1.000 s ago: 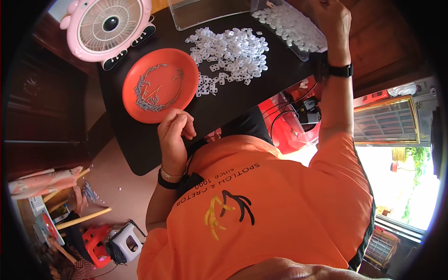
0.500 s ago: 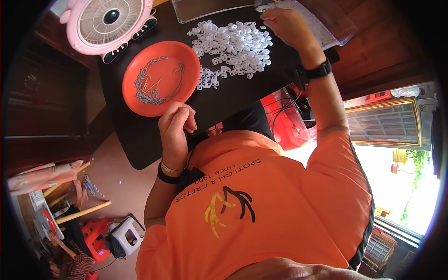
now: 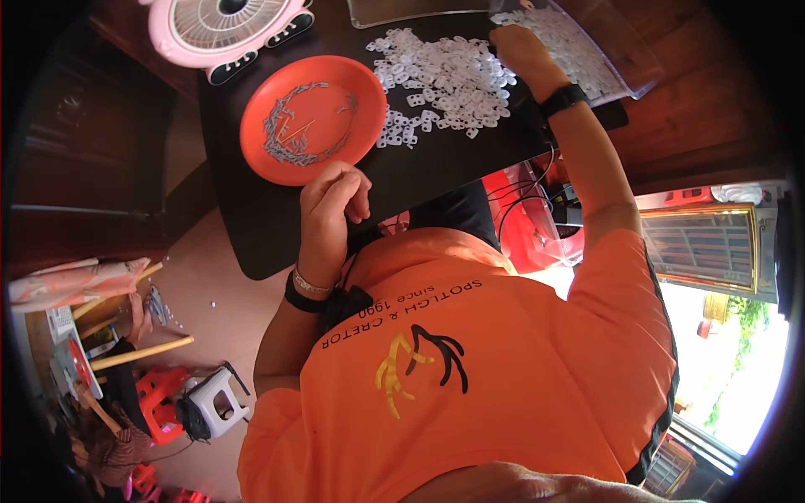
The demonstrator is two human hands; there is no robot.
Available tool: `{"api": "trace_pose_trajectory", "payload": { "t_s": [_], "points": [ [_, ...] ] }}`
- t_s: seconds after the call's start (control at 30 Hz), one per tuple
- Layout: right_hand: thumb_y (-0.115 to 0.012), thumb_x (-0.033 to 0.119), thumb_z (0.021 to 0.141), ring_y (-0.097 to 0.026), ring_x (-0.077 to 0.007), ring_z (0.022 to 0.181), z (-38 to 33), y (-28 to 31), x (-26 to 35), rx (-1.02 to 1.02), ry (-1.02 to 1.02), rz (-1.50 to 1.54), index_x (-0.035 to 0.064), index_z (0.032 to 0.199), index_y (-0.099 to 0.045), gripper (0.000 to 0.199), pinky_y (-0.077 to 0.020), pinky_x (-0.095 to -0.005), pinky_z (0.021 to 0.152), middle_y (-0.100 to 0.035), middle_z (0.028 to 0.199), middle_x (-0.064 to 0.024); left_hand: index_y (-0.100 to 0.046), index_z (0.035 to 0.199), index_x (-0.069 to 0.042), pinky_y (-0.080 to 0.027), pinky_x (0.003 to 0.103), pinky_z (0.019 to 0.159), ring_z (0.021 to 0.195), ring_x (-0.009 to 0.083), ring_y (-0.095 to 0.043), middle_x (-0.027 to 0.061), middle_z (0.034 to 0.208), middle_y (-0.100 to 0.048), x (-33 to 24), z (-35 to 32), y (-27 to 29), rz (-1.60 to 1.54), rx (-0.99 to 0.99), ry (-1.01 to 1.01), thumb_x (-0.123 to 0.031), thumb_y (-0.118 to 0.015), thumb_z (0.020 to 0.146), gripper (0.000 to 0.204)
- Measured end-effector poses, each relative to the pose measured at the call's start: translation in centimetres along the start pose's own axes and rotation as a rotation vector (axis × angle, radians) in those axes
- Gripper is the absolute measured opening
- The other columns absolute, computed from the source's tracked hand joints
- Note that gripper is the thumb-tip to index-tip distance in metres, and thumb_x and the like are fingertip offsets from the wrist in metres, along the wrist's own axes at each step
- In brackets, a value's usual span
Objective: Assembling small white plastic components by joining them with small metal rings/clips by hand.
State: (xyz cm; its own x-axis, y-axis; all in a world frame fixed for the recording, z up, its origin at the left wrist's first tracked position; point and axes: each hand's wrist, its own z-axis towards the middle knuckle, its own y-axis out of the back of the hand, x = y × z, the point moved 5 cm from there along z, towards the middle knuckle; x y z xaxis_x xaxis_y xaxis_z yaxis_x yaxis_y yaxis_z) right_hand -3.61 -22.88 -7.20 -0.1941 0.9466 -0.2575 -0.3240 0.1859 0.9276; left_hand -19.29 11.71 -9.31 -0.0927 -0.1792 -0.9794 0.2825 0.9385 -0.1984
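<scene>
Two hands: left point(image 3: 334, 201) curled, contents unclear; right point(image 3: 521, 52) on one white-piece heap point(image 3: 440, 80), grip unclear

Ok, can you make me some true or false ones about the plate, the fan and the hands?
1. The plate is orange. True.
2. The plate holds small metal bits. True.
3. The right hand rests on the plate. False: it reaches over the pile of white pieces, away from the plate.
4. The fan is blue. False: it is pink.
5. The left hand is curled up just below the plate, at the table edge. True.
6. The white pieces lie in the plate. False: they lie loose on the dark table beside it.
</scene>
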Motion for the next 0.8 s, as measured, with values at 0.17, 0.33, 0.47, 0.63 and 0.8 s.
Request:
{"api": "trace_pose_trajectory", "payload": {
  "t_s": [0.17, 0.33, 0.47, 0.63, 0.8],
  "points": [
    [-0.053, 0.008, 0.072, -0.062, -0.0384, 0.082, 0.4, -1.6, -2.5, 0.094, -0.077, 0.112, 0.0030, 0.082, -0.067, 0.018, -0.0488, -0.0481, 0.072, -0.065, 0.082, -0.0212, -0.056, 0.077, -0.002, -0.034, 0.020, 0.050, 0.054, 0.0064, -0.047, 0.0002, 0.061, -0.052, -4.3, 1.8, -0.6, 0.065, 0.054, -0.106, -0.016, -0.044, 0.091, 0.024],
    [-0.054, 0.009, 0.071, -0.063, -0.0354, 0.084, 0.4, -1.3, -2.3, 0.045, -0.066, 0.228, 0.0061, 0.083, -0.067, 0.018, -0.0493, -0.0435, 0.076, -0.067, 0.083, -0.0165, -0.056, 0.076, -0.002, -0.034, 0.020, 0.050, 0.055, 0.0056, -0.048, -0.0001, 0.061, -0.052, -7.1, 5.2, -0.6, 0.015, 0.042, -0.164, -0.016, -0.044, 0.090, 0.023],
    [-0.060, 0.015, 0.077, -0.066, -0.0273, 0.080, 0.4, 3.0, 0.1, -0.030, -0.112, 0.609, 0.0070, 0.094, -0.068, 0.021, -0.0515, -0.0360, 0.072, -0.068, 0.089, -0.0143, -0.058, 0.077, -0.003, -0.034, 0.019, 0.048, 0.053, 0.0051, -0.047, -0.0006, 0.061, -0.053, -6.7, 7.4, -0.2, 0.028, 0.010, -0.160, -0.017, -0.047, 0.090, 0.022],
    [-0.066, 0.015, 0.084, -0.059, -0.0092, 0.074, 1.8, 8.8, 10.5, 0.162, 0.082, 1.399, 0.0003, 0.101, -0.066, 0.023, -0.0481, -0.0229, 0.067, -0.067, 0.087, -0.0035, -0.059, 0.083, -0.004, -0.033, 0.019, 0.045, 0.051, 0.0049, -0.046, -0.0004, 0.060, -0.054, -4.5, 8.0, -0.3, 0.067, -0.008, -0.139, -0.019, -0.050, 0.090, 0.018],
    [-0.065, 0.011, 0.084, -0.053, -0.0060, 0.067, 3.1, 9.0, 17.3, 0.281, 0.265, 1.616, 0.0017, 0.097, -0.067, 0.016, -0.0452, -0.0226, 0.062, -0.063, 0.076, -0.0001, -0.057, 0.084, -0.004, -0.033, 0.019, 0.046, 0.051, 0.0052, -0.046, -0.0001, 0.060, -0.053, -4.3, 8.2, -0.2, 0.087, -0.042, -0.152, -0.019, -0.050, 0.090, 0.018]
  ]
}}
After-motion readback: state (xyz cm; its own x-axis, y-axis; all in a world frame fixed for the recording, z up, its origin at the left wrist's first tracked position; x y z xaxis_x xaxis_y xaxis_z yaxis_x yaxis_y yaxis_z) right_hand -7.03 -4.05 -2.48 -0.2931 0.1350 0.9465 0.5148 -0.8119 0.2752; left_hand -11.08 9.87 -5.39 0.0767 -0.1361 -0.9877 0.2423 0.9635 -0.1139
